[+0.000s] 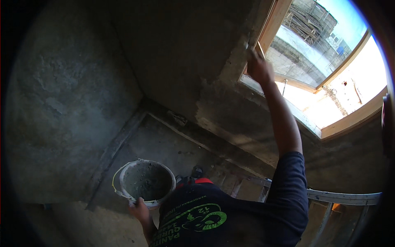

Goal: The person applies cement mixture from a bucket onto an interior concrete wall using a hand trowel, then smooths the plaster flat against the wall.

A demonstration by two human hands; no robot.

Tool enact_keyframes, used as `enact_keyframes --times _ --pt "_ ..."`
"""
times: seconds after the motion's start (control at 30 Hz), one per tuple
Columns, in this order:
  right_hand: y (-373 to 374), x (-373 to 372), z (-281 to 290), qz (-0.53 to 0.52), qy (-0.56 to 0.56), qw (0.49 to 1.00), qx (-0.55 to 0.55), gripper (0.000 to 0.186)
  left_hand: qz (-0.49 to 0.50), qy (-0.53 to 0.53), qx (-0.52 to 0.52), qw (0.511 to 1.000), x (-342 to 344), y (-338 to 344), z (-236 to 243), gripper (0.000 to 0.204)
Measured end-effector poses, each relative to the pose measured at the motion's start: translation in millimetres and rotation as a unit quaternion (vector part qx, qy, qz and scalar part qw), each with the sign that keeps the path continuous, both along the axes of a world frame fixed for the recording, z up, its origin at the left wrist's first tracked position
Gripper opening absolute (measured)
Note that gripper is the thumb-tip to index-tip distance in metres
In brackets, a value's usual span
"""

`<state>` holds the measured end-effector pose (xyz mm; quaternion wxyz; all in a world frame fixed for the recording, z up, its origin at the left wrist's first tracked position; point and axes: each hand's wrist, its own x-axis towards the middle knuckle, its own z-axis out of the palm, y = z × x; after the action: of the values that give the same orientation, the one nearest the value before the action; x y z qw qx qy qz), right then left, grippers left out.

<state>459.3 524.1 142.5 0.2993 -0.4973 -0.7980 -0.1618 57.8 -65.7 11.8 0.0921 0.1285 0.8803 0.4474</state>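
My left hand (141, 212) grips the near rim of a whitish bucket (128, 173) with a wire handle, low at centre-left; wet grey mortar (150, 181) lies inside it. My right arm reaches up to the wooden window frame (273, 18) at upper right, where my right hand (259, 68) is closed beside the frame's left edge and the grey plaster around it. What it holds, if anything, I cannot make out. The glazed sash (312, 45) is beside this hand.
Grey plastered walls (66, 82) meet in a corner at left, above a concrete floor (140, 140) and ledge. A metal ladder-like frame (341, 197) runs along the lower right, beside my body. Bright outdoor rubble and sticks show through the window.
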Motion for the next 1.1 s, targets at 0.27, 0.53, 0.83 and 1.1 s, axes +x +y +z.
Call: enact_keyframes --times 0.27,0.53,0.83,1.1 --pt "5 -45 8 -0.06 -0.14 0.976 -0.153 0.05 0.028 0.002 -0.059 0.998 0 -2 -8 0.042" --pt "-38 -58 -84 -0.05 -0.234 0.925 -0.296 0.046 0.006 -0.014 -0.074 0.997 -21 -5 -24 0.045" --pt "-1 -73 50 -0.08 -0.09 0.986 -0.114 0.055 -0.048 -0.023 -0.095 0.994 -26 0 -13 0.048" --pt "-35 -62 -126 -0.028 -0.274 0.86 -0.43 0.047 -0.043 0.03 -0.103 0.993 -31 -15 -39 0.053"
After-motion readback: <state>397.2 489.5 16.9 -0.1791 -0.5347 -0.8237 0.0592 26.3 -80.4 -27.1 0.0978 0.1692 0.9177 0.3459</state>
